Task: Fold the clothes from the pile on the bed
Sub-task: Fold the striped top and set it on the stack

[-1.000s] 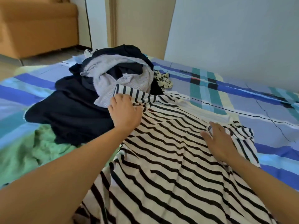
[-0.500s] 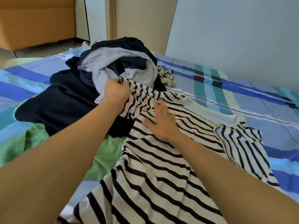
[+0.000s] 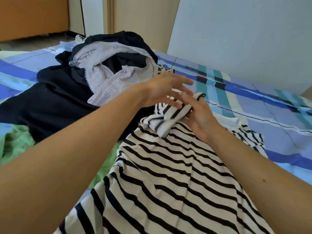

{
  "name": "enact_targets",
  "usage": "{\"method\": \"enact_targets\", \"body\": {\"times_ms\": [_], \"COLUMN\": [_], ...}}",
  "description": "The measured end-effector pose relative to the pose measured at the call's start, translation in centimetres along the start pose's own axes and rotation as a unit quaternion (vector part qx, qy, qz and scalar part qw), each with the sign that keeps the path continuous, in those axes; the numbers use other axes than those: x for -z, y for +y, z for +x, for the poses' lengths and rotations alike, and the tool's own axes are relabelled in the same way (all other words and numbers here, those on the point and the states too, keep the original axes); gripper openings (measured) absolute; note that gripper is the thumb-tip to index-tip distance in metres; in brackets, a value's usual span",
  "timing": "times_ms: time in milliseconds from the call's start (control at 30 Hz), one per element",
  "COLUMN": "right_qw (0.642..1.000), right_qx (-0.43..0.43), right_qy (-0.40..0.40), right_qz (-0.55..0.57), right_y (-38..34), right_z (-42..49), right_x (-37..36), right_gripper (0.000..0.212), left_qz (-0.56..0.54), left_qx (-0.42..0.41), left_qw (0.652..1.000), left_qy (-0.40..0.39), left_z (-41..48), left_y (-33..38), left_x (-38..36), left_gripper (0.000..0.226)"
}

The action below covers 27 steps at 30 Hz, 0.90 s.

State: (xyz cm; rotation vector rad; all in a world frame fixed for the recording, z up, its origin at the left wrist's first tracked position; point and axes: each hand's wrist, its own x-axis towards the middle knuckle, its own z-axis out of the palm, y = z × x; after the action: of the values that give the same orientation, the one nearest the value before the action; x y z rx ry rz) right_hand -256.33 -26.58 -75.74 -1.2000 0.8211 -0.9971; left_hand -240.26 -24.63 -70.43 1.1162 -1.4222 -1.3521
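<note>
A black-and-white striped shirt (image 3: pixel 168 174) lies spread on the bed in front of me. Its left sleeve (image 3: pixel 170 120) is bunched and folded inward over the chest. My right hand (image 3: pixel 200 119) holds that sleeve, the cuff lying across its fingers. My left hand (image 3: pixel 162 92) hovers just above the sleeve with fingers spread, its fingertips at the fabric, blurred by motion. The pile (image 3: pixel 104 78) lies beyond the hands: dark navy clothes (image 3: pixel 55 102) with a pale lilac knit garment (image 3: pixel 118 76) on top.
A green garment (image 3: pixel 15 144) lies at the left beside the striped shirt. The bed has a blue plaid sheet (image 3: pixel 253 102) and runs against a pale wall (image 3: pixel 236 39) at the right. An orange piece of furniture (image 3: pixel 33 16) stands beyond the bed.
The left hand let go of the striped sleeve it had lifted off the pile and opened. The sleeve moved right onto the shirt's chest, where the right hand took it.
</note>
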Motion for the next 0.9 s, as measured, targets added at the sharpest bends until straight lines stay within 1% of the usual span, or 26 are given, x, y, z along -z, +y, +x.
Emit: {"method": "enact_targets", "body": {"times_ms": [33,67,100,133,167,200,267,300,367,400,467,500,567,600,633,700,733,767,800,900], "right_qw": [0.999,0.996,0.989,0.981,0.973,0.968,0.966,0.965,0.949,0.934,0.901,0.881,0.834,0.814,0.795,0.748,0.731,0.726,0.729,0.762], "right_qx": [-0.013,-0.039,-0.070,-0.105,-0.131,-0.141,-0.136,-0.124,-0.083,-0.061,-0.022,-0.003,0.014,-0.001,-0.034,-0.117,-0.152,-0.179,-0.198,-0.225], "right_qy": [0.036,0.081,0.131,0.164,0.187,0.202,0.209,0.208,0.203,0.201,0.188,0.180,0.163,0.155,0.145,0.117,0.102,0.091,0.079,0.052], "right_qz": [0.002,-0.008,-0.014,-0.027,-0.037,-0.042,-0.061,-0.099,-0.226,-0.290,-0.391,-0.437,-0.527,-0.559,-0.588,-0.643,-0.657,-0.658,-0.651,-0.605], "right_y": [0.6,1.6,2.3,3.2,3.8,4.3,4.4,4.4,3.8,3.2,2.0,1.2,-0.3,-0.9,-1.5,-2.1,-2.2,-2.2,-2.2,-1.7], "right_z": [-0.3,-0.4,-0.9,-1.0,-1.1,-1.2,-1.5,-1.6,-1.8,-1.9,-2.0,-2.0,-1.8,-1.5,-1.2,-0.6,-0.4,-0.1,0.1,1.0], "right_x": [0.6,1.2,2.3,2.7,3.1,3.9,5.3,5.8,7.6,8.7,11.7,13.5,17.2,19.0,20.8,23.8,24.8,25.7,26.3,27.3], "right_gripper": [0.049,0.050,0.057,0.069,0.082,0.091,0.097,0.096,0.089,0.083,0.076,0.076,0.086,0.095,0.105,0.126,0.133,0.137,0.140,0.141], "left_qz": [0.042,0.114,0.213,0.302,0.373,0.420,0.473,0.498,0.557,0.576,0.589,0.594,0.618,0.633,0.649,0.678,0.689,0.693,0.691,0.669], "left_qx": [-0.004,-0.013,-0.028,-0.036,-0.029,-0.015,0.020,0.032,0.036,0.033,0.025,0.014,-0.017,-0.028,-0.032,-0.018,-0.001,0.019,0.044,0.116], "left_qw": [0.999,0.993,0.976,0.951,0.927,0.907,0.880,0.864,0.826,0.814,0.807,0.804,0.785,0.773,0.760,0.735,0.725,0.721,0.721,0.732], "left_qy": [0.007,0.030,0.044,0.053,0.039,0.008,-0.051,-0.070,-0.078,-0.068,-0.036,-0.025,-0.015,-0.013,-0.010,-0.004,-0.002,-0.004,-0.012,-0.051], "left_z": [0.1,0.1,0.5,0.5,0.6,0.8,1.1,1.1,1.5,1.9,2.9,3.6,5.3,6.3,7.6,10.0,11.2,12.4,13.5,16.0], "left_y": [-0.6,-1.4,-2.0,-3.0,-4.1,-5.1,-7.2,-8.3,-9.9,-10.4,-10.6,-10.6,-10.5,-10.3,-10.1,-9.6,-9.4,-9.1,-8.9,-8.6], "left_x": [-0.4,-0.4,-1.1,-0.9,-0.7,-0.8,-1.2,-1.3,-1.8,-1.9,-2.0,-2.1,-2.2,-2.2,-2.2,-2.1,-1.8,-1.6,-1.4,-1.3], "left_gripper": [0.031,0.031,0.031,0.033,0.035,0.038,0.044,0.047,0.051,0.052,0.050,0.048,0.047,0.052,0.059,0.079,0.090,0.101,0.112,0.142]}}
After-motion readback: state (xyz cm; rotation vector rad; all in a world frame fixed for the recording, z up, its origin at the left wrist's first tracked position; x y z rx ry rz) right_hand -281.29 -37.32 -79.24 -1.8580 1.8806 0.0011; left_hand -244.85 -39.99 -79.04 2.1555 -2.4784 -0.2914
